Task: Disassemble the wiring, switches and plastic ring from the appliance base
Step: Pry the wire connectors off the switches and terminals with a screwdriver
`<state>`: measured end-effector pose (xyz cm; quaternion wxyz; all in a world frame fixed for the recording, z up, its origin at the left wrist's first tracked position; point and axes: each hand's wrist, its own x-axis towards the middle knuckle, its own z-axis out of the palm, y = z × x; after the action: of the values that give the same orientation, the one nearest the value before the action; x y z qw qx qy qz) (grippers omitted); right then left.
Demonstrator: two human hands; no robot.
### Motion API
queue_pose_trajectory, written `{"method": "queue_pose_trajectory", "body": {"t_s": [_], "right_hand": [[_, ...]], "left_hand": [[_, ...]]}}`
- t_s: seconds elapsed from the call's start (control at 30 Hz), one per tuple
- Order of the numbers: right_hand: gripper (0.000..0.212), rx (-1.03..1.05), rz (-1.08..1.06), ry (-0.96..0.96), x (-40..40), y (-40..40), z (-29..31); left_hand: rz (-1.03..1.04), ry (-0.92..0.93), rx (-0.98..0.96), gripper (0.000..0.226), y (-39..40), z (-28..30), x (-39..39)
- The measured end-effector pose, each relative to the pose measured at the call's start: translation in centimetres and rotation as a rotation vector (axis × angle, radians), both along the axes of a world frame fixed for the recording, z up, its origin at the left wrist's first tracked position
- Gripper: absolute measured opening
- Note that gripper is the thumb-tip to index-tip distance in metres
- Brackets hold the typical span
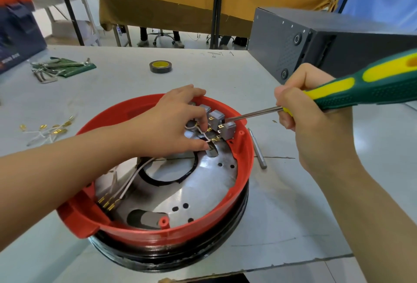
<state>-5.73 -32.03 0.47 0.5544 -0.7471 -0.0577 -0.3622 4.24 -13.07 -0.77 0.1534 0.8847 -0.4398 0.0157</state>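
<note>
Loose wires (48, 132) lie left on the worktop (117, 84); the left hand (173, 122) pinches thin white wiring (204, 135) inside the red base (244, 170), the right hand (316, 115) grips a screwdriver (352, 88) against stiff grey switches (220, 122); soft leads likely pull best at their connectors

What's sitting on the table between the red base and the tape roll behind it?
In the head view, nothing: the stretch of grey table between the red base and the tape roll is bare. The left hand reaches over the base's far rim.
</note>
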Motion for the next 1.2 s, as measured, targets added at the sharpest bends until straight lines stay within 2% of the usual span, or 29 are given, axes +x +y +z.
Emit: {"method": "queue_pose_trajectory", "body": {"t_s": [0.53, 1.0, 1.2], "right_hand": [[0.025, -0.134, 0.090, 0.089, 2.6, 1.1, 0.8], [0.028, -0.282, 0.209, 0.077, 2.9, 1.5, 1.0], [0.024, -0.358, 0.242, 0.090, 3.1, 1.2, 1.2]], "left_hand": [[-0.004, 0.006, 0.142, 0.027, 0.4, 0.9, 0.7], [-0.071, 0.109, 0.077, 0.012, 0.3, 1.2, 1.0], [-0.045, 0.105, -0.009, 0.017, 0.4, 0.4, 0.6]]}}
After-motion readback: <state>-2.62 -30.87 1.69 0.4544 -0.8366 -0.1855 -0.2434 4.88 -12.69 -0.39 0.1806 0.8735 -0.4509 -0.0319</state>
